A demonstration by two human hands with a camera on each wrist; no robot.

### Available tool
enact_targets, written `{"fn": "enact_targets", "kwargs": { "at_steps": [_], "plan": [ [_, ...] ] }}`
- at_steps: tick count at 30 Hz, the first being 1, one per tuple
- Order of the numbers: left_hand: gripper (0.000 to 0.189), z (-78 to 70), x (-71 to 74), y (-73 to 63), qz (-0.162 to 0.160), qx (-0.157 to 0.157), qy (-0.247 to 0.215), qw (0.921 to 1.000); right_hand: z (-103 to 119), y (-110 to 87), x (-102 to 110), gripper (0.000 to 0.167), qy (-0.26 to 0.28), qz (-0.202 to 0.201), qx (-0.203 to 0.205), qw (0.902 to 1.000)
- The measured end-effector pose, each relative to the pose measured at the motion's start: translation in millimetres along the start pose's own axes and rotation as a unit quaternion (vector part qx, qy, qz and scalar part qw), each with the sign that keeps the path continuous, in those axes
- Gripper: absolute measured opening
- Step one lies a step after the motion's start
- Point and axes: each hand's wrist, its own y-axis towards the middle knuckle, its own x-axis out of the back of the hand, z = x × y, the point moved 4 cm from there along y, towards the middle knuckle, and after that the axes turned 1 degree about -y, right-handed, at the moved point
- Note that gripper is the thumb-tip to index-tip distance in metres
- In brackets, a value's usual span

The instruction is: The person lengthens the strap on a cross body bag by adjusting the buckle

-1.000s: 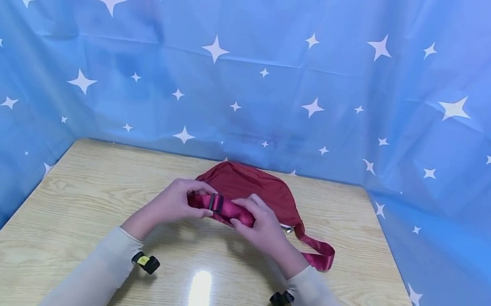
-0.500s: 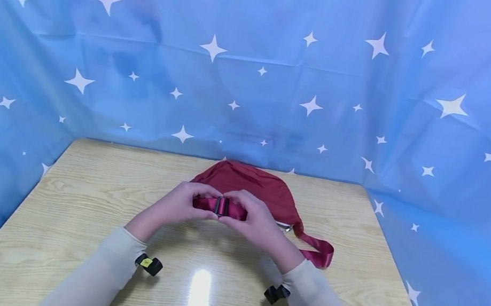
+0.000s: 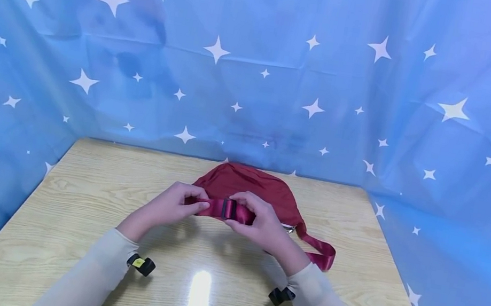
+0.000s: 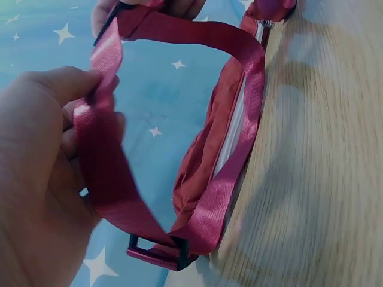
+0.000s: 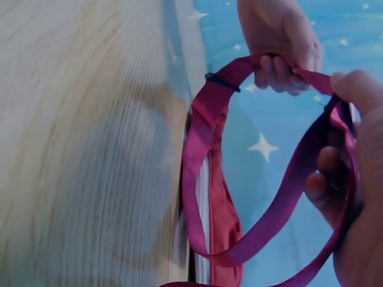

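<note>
A dark red waist bag [image 3: 252, 184] lies at the back of the table, its strap raised in front of it. My left hand [image 3: 168, 205] pinches the shiny red strap [image 4: 114, 173] between thumb and fingers. My right hand [image 3: 260, 223] grips the strap at a black slide buckle [image 3: 228, 208], which sits right by its fingertips. A short flat stretch of webbing spans the gap between the hands. Below the left hand, a second black buckle [image 4: 158, 251] shows on the strap loop in the left wrist view. The loop hangs close to the bag's pale zip [image 5: 203, 209].
A loose strap end [image 3: 321, 255] curls on the wooden table [image 3: 88, 191] right of the bag. A blue star-patterned curtain [image 3: 257, 84] stands behind and along both sides. Bright glare [image 3: 199, 302] marks the table's front.
The hands met at the slide buckle half a second ago. Now the left has drawn away leftward along the strap, while the buckle stays by the right hand, slightly further right.
</note>
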Motion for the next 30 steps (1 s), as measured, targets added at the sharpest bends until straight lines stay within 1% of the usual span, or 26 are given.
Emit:
{"fn": "enact_targets", "kwargs": {
  "at_steps": [4,9,15,20,24,26,30],
  "plan": [
    [0.012,-3.4,-3.0,2.1,-0.003,-0.01,-0.027,0.9996,2.6,-0.4,-2.0,0.048,0.027,-0.004,0.009,0.9996],
    [0.014,-8.1,-4.9,3.0,-0.015,-0.013,-0.056,0.9982,4.1,-0.1,-3.5,0.048,0.039,-0.005,0.012,0.9992],
    [0.017,-12.4,-6.2,3.3,-0.02,-0.019,-0.081,0.9963,4.1,-1.2,-2.2,0.047,0.01,-0.012,0.026,0.9995],
    [0.018,-17.0,-6.6,4.7,-0.02,-0.025,-0.079,0.9964,4.6,-1.0,0.0,0.047,-0.002,-0.018,0.036,0.9992],
    [0.016,-17.7,-8.4,7.2,-0.02,-0.025,-0.068,0.9971,6.1,0.1,-0.9,0.048,-0.006,-0.01,0.043,0.999],
    [0.016,-16.5,-10.3,8.7,-0.018,-0.027,-0.067,0.9972,6.4,0.8,-2.6,0.049,-0.017,-0.005,0.045,0.9988],
    [0.016,-16.4,-13.8,10.4,-0.014,-0.044,-0.068,0.9966,5.8,2.6,-7.0,0.05,-0.044,-0.005,0.046,0.9979]
  ]
}}
